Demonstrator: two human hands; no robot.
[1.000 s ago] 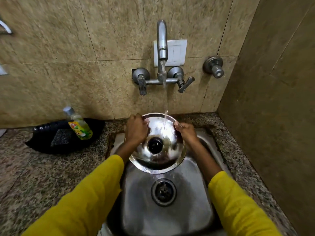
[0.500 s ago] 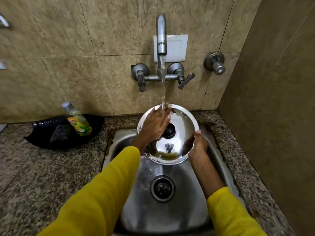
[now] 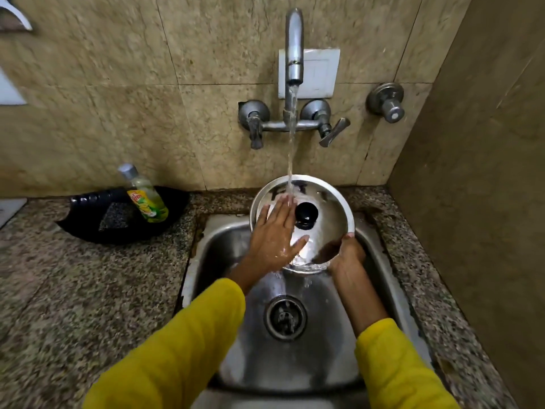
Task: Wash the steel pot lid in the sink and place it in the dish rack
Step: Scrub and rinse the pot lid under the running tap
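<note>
Steel pot lid [image 3: 327,214]: round, no long axis; held tilted over sink [image 3: 339,343], knobbed face toward camera, under tap [image 3: 294,51] stream. Left hand [image 3: 275,234]: flat on it, fingers extended together. Right hand [image 3: 346,252]: fingers clamped on lower rim.

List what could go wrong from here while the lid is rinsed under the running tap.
The round steel pot lid is held only at its lower rim by the right hand; wet, it might slip and drop into the steel sink. The left hand lies flat on it without gripping, so it adds little hold. The water stream striking the tilted lid may splash the speckled granite counter.
</note>
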